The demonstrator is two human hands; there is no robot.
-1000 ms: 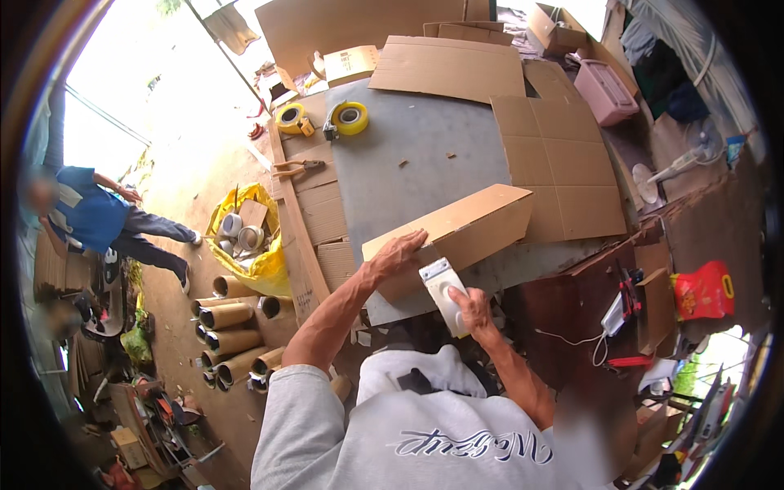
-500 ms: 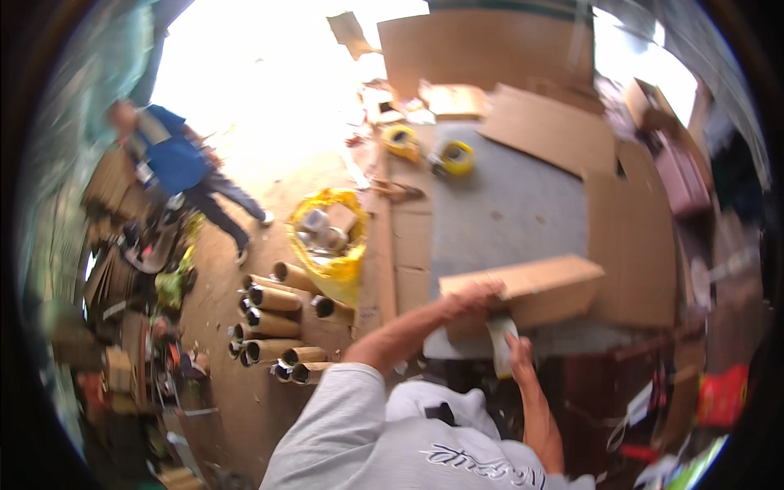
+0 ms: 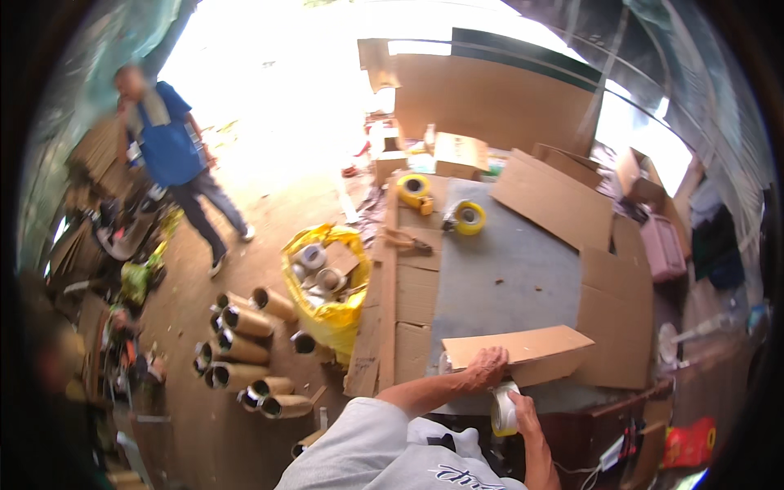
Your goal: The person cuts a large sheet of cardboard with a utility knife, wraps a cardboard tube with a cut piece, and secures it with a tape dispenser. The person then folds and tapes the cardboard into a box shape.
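fingers of our right hand (image 3: 527, 414) are wrapped about a pale tape dispenser (image 3: 504, 408), while those of our left hand (image 3: 487, 367) lie bent over the near upper edge of the carton; whether they press flat or pinch that edge, we cannot tell. before us spreads the table (image 3: 523, 269), its grey top bare in the middle, with a broad cardboard sheet (image 3: 616, 318) lying flat along its right side. our long carton (image 3: 551, 341) rests on the near part of the table, lying lengthwise from left to right, its right end close to the sheet. we judge the work to be partway: the carton is already folded into a box and its upper face looks closed, but we can make out no finished strip of tape along the near side, so the sealing there seems left to do. it is plain brown and narrow, paler on top, darker on the side towards us, with straight edges and something whitish at its left end. just beside that near side is the dispenser, whitish with a yellowish lower edge; contact is unclear. farther off sit two yellow tape rolls (image 3: 469, 229), and between lie two tiny brown scraps (image 3: 500, 282).
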